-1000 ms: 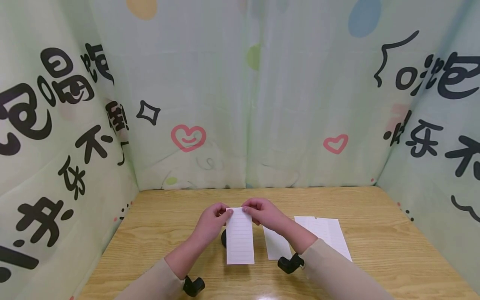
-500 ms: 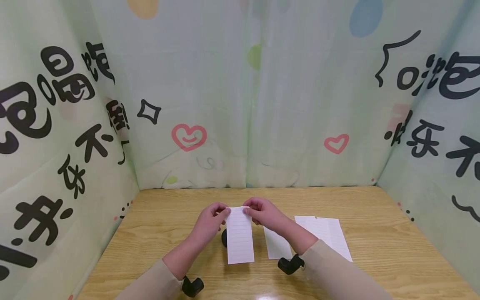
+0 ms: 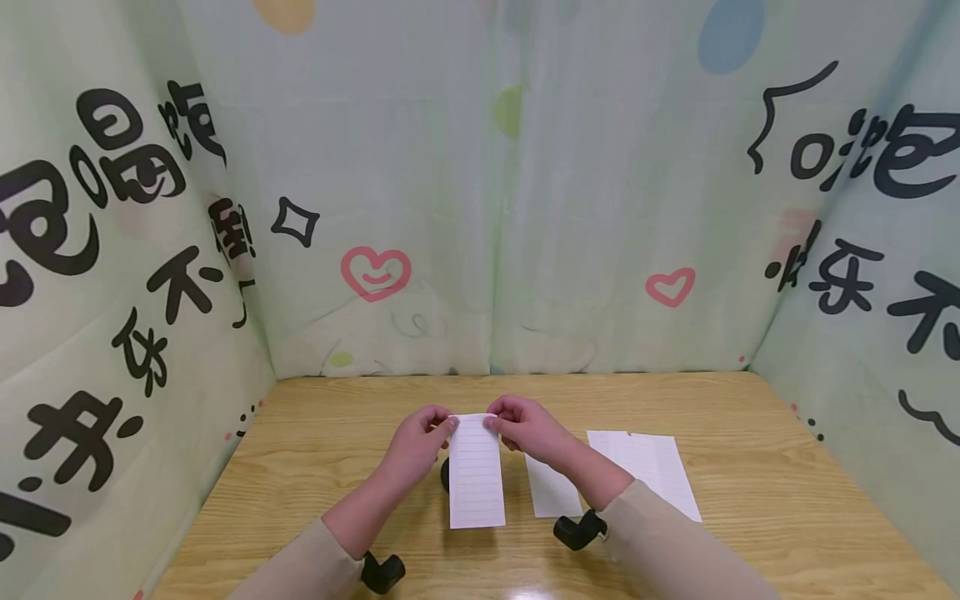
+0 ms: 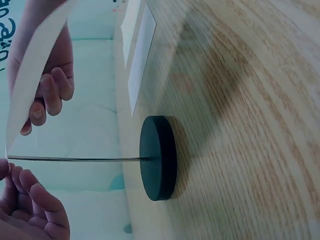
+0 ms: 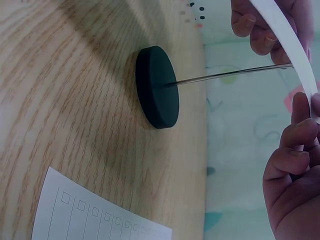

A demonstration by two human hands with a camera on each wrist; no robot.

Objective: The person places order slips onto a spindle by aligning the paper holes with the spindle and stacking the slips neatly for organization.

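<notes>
"Two corners are taken: our left hand [image 3: 412,443] pinches one top corner of the lined slip [image 3: 477,482], and our right hand [image 3: 527,427] pinches the other. Where does the slip sit?"

"Between our hands, clear of the desk [image 3: 337,483], its free end pointing back toward us. Behind it stands a thin metal rod [image 4: 80,160] on a round dark base [image 4: 159,158]."

"Does the rod touch the paper?"

"Its tip reaches the back of the slip, or very near it, by the upper edge. We can't tell whether a clip sits there; the paper and our fingers hide it in both wrist views."

"How should we expect the slip to handle?"

"Light, we'd judge, and limp, since both wrist views show it bowing. Any quick move would probably make it sway, and a hard tug on one corner could crease or tear it."

"Slippery?"

"Only a little, we think. Dry paper should sit well in a soft pinch of thumb and finger."

"So where do we hold it?"

"At the two ends of the top edge, just as now, which keeps that edge taut and leaves the middle uncovered."

"And if the stand needs steadying?"

"We'd take the broad base, likely its heaviest part, rather than the slender rod."

"What about the loose sheets [image 3: 652,468]?"

"They lie flat beside and under our right forearm; we'd lift those by an edge."
</notes>
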